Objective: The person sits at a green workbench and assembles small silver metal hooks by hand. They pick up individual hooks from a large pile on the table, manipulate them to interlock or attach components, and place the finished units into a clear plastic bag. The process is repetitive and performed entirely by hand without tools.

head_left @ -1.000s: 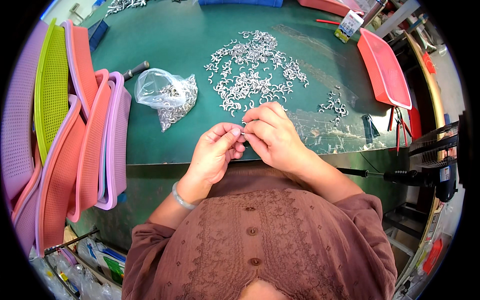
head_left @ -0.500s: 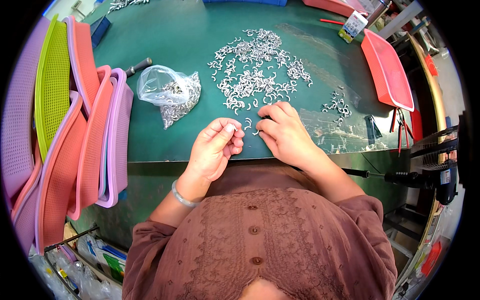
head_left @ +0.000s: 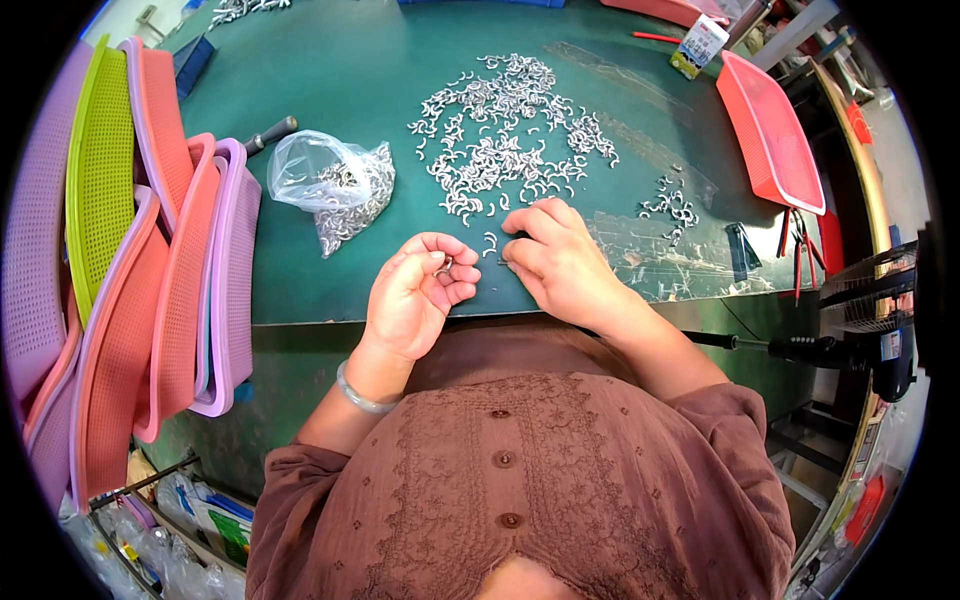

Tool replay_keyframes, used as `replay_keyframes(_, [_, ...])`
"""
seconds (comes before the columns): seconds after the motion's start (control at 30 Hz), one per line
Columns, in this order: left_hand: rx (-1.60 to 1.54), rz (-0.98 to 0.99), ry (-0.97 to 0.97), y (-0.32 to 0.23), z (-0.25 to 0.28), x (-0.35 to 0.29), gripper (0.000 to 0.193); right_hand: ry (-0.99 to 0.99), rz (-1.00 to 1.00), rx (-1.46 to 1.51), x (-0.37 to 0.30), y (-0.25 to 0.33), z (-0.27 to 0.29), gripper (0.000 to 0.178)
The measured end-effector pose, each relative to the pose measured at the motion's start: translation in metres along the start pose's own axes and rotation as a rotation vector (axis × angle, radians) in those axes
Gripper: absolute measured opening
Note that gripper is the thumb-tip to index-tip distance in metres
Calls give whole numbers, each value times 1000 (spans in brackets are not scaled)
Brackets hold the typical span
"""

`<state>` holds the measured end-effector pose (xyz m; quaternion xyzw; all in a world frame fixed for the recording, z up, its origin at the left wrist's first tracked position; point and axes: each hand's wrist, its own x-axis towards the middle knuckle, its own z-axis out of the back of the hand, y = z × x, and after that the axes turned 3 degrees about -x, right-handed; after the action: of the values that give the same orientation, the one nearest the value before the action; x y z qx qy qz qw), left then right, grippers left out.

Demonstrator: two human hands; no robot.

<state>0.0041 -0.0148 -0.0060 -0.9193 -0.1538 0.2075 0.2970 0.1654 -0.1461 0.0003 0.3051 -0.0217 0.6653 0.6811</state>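
Observation:
Near the front edge of the green table [head_left: 310,290], my left hand [head_left: 418,290] is curled palm up around a small curved metal piece [head_left: 445,265]. Close by on the right, my right hand [head_left: 555,255] rests its bent fingers at the tabletop; whatever its fingertips hold is hidden. Between the hands lie a couple of loose curved metal pieces [head_left: 490,243]. Beyond them spreads a large pile of the same silvery pieces [head_left: 505,165]. To the left stands a clear plastic bag [head_left: 350,195] partly filled with metal pieces.
Nested plastic baskets [head_left: 180,290] in purple, green and coral crowd the left side. A tool handle [head_left: 272,133] lies behind the bag. On the right are a small metal heap [head_left: 672,208], a pink basket [head_left: 770,135], red-handled pliers [head_left: 798,255], a carton [head_left: 698,47] and a fan [head_left: 870,310].
My left hand has turned more palm up, its fingers loosening from a fingertip pinch around the metal piece. The right hand stays low at the table, its fingers drawn slightly closer in.

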Motion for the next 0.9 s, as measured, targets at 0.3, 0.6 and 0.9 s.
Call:
replay_keyframes(0.3, [188,63,-87,5,-15,-1,10,-169,33,113,13,16,2,8])
replay_keyframes(0.6, [82,-14,-10,4,-6,-1,11,-167,14,92,16,10,-8,21])
replay_keyframes(0.9, [8,8,29,2,-2,-1,13,-4,-12,-72,3,6,3,20])
